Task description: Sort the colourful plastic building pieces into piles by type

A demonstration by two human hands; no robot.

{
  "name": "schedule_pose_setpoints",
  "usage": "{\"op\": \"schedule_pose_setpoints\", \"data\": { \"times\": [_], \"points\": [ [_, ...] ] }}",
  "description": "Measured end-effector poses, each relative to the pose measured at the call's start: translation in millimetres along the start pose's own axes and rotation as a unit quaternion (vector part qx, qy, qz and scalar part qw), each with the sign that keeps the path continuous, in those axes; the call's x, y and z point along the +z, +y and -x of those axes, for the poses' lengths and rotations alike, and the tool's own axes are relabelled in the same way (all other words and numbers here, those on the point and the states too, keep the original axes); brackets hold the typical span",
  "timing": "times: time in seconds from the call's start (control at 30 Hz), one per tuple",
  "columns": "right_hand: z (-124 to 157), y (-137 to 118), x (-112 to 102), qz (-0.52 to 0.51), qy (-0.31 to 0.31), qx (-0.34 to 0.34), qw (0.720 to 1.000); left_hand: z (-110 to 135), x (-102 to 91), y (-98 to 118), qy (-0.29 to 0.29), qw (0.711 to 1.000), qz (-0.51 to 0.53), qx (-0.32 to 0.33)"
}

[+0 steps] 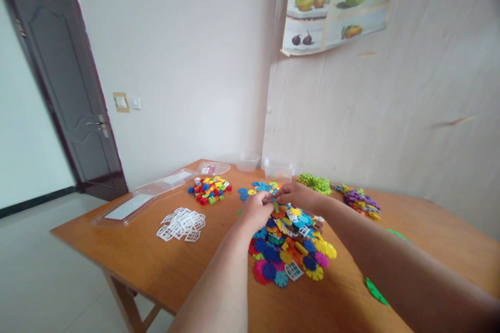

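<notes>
My left hand (257, 212) and my right hand (300, 196) meet over the back part of a mixed pile of colourful notched plastic discs (269, 270). The fingers of both are bent and drawn together, their tips almost touching. Whatever they pinch is too small and too covered to make out. Just below the fingertips lies an orange disc (278, 213) with a green piece on it. White lattice window pieces (294, 270) and a few yellow blocks (300, 247) are mixed into the pile. Behind my hands, blue and yellow discs (261, 187) lie in a looser group.
Left of the pile are white window pieces (183, 225) and small building blocks (210, 190). Clear plastic lids (135, 208) lie along the left edge. A clear bowl (247, 161) and a clear box (279, 169) stand at the back. Green pieces (313, 183) and purple pieces (361, 200) are heaped right.
</notes>
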State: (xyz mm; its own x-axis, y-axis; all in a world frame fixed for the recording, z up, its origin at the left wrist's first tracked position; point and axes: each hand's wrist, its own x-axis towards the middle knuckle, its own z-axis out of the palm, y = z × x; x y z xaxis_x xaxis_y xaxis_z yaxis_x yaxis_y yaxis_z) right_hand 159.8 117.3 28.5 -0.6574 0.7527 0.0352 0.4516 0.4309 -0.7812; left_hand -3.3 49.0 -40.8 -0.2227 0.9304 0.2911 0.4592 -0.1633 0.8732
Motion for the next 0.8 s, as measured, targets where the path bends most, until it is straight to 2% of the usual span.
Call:
{"op": "schedule_pose_setpoints", "data": {
  "times": [0.3, 0.47, 0.63, 0.7, 0.8],
  "points": [
    [13.5, -1.9, 3.1, -0.119, 0.048, 0.015, 0.992, 2.2, 3.0, 3.9, 0.017, 0.998, 0.051, 0.025],
    [24.6, -3.7, 10.9, -0.168, 0.071, 0.023, 0.983, 5.0, 4.4, 10.8, -0.019, 0.994, 0.089, 0.068],
    [33.2, -9.7, 17.6, -0.175, 0.112, 0.021, 0.978, 8.2, 3.3, 20.1, -0.038, 0.990, 0.091, 0.098],
    [40.8, -11.8, 21.0, -0.161, 0.143, 0.017, 0.976, 8.9, 1.6, 22.7, -0.022, 0.992, 0.085, 0.088],
    [66.1, -13.2, 31.8, -0.125, 0.186, 0.000, 0.975, 8.4, -1.4, 23.2, 0.036, 0.995, 0.065, 0.065]
  ]
}}
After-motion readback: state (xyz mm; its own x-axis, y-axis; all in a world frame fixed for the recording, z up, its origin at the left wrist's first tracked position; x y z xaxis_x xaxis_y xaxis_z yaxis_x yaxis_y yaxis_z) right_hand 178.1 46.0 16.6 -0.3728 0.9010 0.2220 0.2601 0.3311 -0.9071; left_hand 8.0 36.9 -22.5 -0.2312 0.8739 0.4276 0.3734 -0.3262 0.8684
